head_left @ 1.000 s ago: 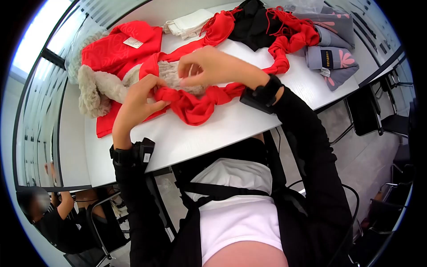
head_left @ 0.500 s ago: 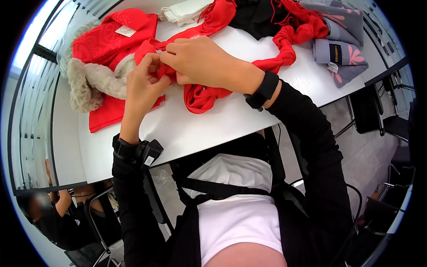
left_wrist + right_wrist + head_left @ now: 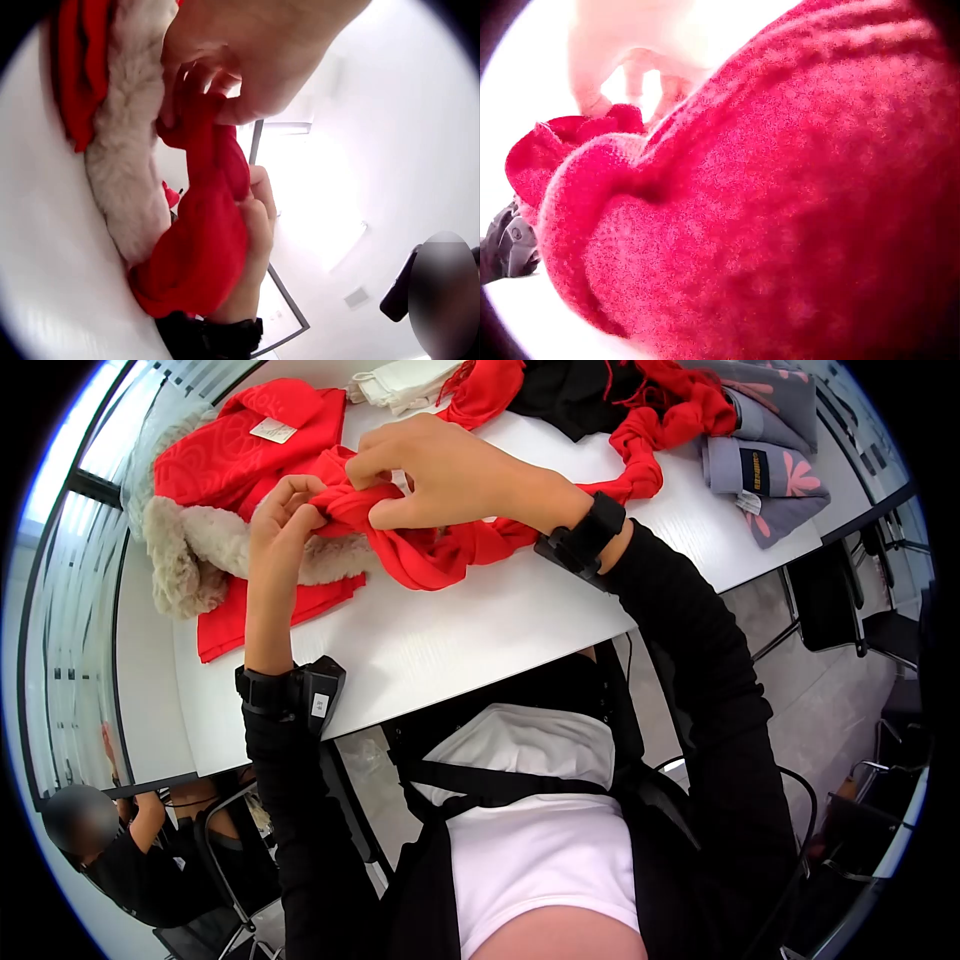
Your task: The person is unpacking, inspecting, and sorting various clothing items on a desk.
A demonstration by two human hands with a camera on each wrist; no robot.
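A long red scarf (image 3: 425,560) lies twisted and bunched across the white table (image 3: 400,650). My left hand (image 3: 280,540) pinches its left part between thumb and fingers. Close beside it, my right hand (image 3: 445,470) grips the same bunch from above, fingers bent into the folds. The left wrist view shows the raised twist of scarf (image 3: 206,225) hanging from the left fingers, with the right hand behind it. In the right wrist view, scarf cloth (image 3: 705,232) fills most of the picture. Fluffy beige fur (image 3: 215,540) lies under and left of the scarf.
Folded red cloth (image 3: 215,465) with a white tag is at the far left. White cloth (image 3: 405,385), black cloth (image 3: 570,400) and grey-purple folded fabric (image 3: 765,485) with pink flowers line the back. Another person (image 3: 140,870) sits at the lower left.
My right hand has come down from above the fur onto the scarf. Both hands have shifted left and away from me, lifting the twisted part; the scarf's near loop has moved back with them.
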